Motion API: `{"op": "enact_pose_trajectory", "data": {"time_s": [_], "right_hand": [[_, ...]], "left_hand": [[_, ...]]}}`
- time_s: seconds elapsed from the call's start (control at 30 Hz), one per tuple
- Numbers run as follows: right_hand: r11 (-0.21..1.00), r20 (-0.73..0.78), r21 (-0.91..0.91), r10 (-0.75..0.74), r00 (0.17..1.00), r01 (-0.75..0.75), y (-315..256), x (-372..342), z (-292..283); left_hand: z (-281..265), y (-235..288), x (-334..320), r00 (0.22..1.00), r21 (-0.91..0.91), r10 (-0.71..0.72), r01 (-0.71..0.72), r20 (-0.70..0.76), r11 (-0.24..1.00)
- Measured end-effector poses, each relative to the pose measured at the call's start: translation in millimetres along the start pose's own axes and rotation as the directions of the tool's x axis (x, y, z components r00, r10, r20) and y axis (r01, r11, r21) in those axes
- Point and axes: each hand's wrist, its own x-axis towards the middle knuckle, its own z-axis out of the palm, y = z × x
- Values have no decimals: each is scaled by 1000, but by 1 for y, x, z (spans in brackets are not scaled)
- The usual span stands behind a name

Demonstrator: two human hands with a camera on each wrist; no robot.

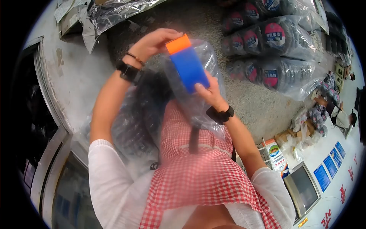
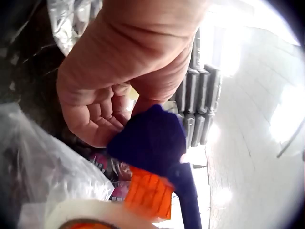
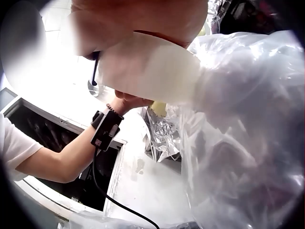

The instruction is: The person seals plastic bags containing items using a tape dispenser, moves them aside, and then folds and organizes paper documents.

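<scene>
Apron (image 1: 190, 164) nearest; beyond it, dispenser (image 1: 188, 68) held over bag (image 1: 215, 61). Right hand (image 1: 211, 91) grips its body; left hand (image 1: 160, 40) pinches its far end. Step appears to be freeing tape (image 3: 152, 71); next calls for steady tension.

Ahead to your right, clear bags of round, pink-and-blue-labelled packs (image 1: 272, 74) lie on the concrete floor (image 1: 249, 112). Crumpled silver foil sheeting (image 1: 110, 17) lies ahead-left. A boxy monitor (image 1: 305, 187) sits right of you, near blue wall signs (image 1: 322, 178).

The blue-and-orange object (image 1: 189, 68) partly hides the right hand (image 1: 212, 92). In the left wrist view, the lower edge crops a pale ring (image 2: 88, 209).
</scene>
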Motion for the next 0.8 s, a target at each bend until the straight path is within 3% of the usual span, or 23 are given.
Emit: {"op": "enact_pose_trajectory", "data": {"time_s": [0.03, 0.17, 0.27, 0.4, 0.5, 0.6, 0.63, 0.73, 0.8], "right_hand": [[1000, 0, -5, 4, 1000, -4, -4, -1, 1], [997, -54, -2, 75, 996, -75, -23, -6, 5], [994, -46, -90, 55, 997, -59, -18, -12, 2], [992, -58, -124, -37, 998, 30, -5, -14, 0], [994, -60, -108, -31, 998, 25, -1, -12, -3], [998, -124, -55, -15, 992, 8, -9, -9, 4], [999, -164, -35, 1, 986, -7, -18, -6, 7], [989, -210, 38, 148, 966, -143, -29, -19, 8], [972, -215, 33, 234, 948, -232, -35, -33, 8]], "left_hand": [[-2, -5, 4, 999, -95, -8, 11, 32, 995], [-3, -15, 11, 997, 137, 42, -33, -63, 990], [-2, -11, 10, 1000, 179, 13, -15, 12, 984], [14, 9, -5, 995, 96, -102, 101, 12, 990], [6, -10, 4, 987, -138, -160, 159, 2, 978], [-6, -11, 17, 982, 353, 128, -70, -142, 933], [-7, 1, 18, 970, 383, 145, -60, -197, 922], [-59, 20, 50, 820, 639, 476, -186, -318, 747], [-89, 4, 75, 802, 739, 549, -219, -235, 637]]}}
